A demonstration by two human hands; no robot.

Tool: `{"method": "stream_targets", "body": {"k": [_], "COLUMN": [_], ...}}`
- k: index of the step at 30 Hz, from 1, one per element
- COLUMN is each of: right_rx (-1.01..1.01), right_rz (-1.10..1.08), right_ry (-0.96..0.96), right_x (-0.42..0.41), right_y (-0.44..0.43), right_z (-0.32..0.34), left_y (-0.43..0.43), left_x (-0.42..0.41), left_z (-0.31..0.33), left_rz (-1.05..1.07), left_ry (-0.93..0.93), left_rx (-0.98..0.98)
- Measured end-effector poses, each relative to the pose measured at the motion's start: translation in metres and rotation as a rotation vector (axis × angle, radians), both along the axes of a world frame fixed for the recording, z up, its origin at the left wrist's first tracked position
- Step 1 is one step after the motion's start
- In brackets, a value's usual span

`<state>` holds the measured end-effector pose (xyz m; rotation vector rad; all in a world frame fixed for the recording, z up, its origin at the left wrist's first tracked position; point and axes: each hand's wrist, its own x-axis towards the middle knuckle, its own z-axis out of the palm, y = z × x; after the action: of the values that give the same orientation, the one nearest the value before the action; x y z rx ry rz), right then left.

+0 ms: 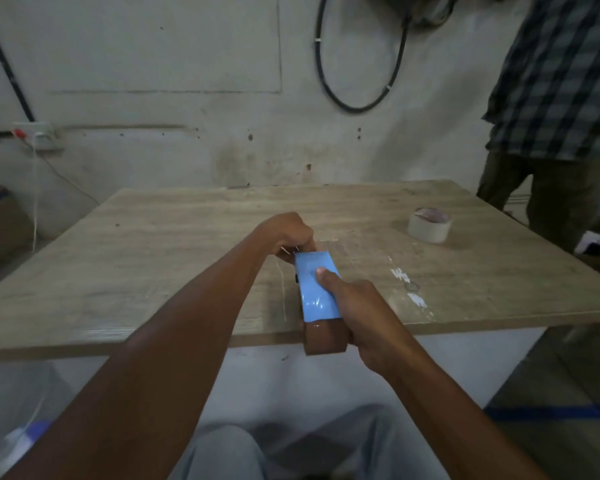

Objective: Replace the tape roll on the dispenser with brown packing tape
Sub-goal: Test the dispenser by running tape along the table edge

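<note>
Here both hands meet over the near edge of the counter (187,216); the right hand (368,313) has its grip closed around the brown tape (324,339), a roll seen edge-on that hangs just past the counter's front edge; its thumb (328,277) presses flat on the blue dispenser (314,289), which lies along the top of the roll and reaches forward over the counter; the blue face is glossy and catches a small glare near its near end. The left hand (288,237) is curled at the far end of the dispenser, fingers folded down and pinched on that end; what exactly sits between the fingertips cannot be told, though a thin pale sliver shows just below the knuckles. Farther off, well apart to the right, a pale tape roll (429,225) lies flat on the counter; between it and the hands there are white scraps (407,285) stuck on the wood. A second person in a plaid shirt (561,71) stands at the far right corner; a black cable (361,57) loops on the wall behind; a socket (37,133) with a white cord sits on the wall at left.
</note>
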<state>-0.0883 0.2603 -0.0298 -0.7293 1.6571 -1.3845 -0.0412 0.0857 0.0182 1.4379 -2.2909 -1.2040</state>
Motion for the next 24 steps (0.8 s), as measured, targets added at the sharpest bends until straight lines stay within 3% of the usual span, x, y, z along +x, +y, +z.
{"method": "stream_targets", "body": {"k": [12, 24], "right_rx": [0.075, 0.148], "right_rz": [0.05, 0.014], "right_ry": [-0.099, 0.026], "right_x": [0.018, 0.034], "right_y": [0.041, 0.059], "right_z": [-0.022, -0.03], "left_y": [0.003, 0.011], "left_x": [0.013, 0.015], "left_z": [-0.037, -0.043], "left_rz": [-0.079, -0.153], "left_ry": [-0.086, -0.165], "left_rx": [0.046, -0.084]}}
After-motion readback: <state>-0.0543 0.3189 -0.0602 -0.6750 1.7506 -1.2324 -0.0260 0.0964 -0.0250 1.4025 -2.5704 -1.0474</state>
